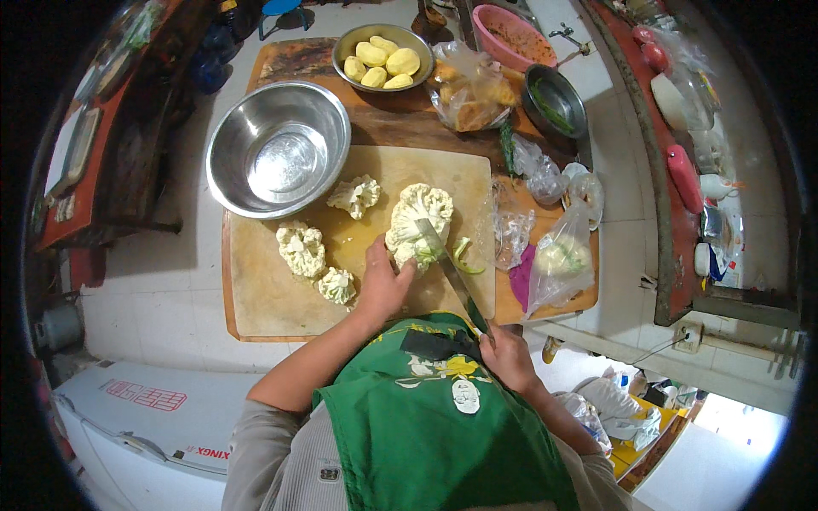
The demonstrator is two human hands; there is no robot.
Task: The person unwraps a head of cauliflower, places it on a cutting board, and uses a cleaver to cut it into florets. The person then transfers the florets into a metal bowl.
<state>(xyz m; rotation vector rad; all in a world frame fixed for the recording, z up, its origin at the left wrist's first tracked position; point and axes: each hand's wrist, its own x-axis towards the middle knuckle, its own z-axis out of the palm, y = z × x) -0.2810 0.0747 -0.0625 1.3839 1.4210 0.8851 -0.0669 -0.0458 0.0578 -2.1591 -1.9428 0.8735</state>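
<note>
My left hand (386,281) grips the near left side of a large cauliflower piece (418,207) on a pale cutting board (422,313). In my right hand (508,358) is the handle of a long-bladed kitchen knife (461,284). Its blade slants up and leftward, with the tip end over the cauliflower's cut stem side; how deep it sits I cannot tell. Smaller cauliflower pieces lie to the left: one floret cluster (355,195) near the basin, a longer one (300,249), and a small floret (337,285). A green leaf trimming (466,257) rests right of the blade.
A steel basin (278,150) overlaps the board's far left corner. Beyond it stands a bowl (383,57) of peeled potatoes. On the right are a bagged cauliflower (562,265), crumpled plastic wrap (511,233), a dark metal bowl (555,101) and a pink basin (514,38).
</note>
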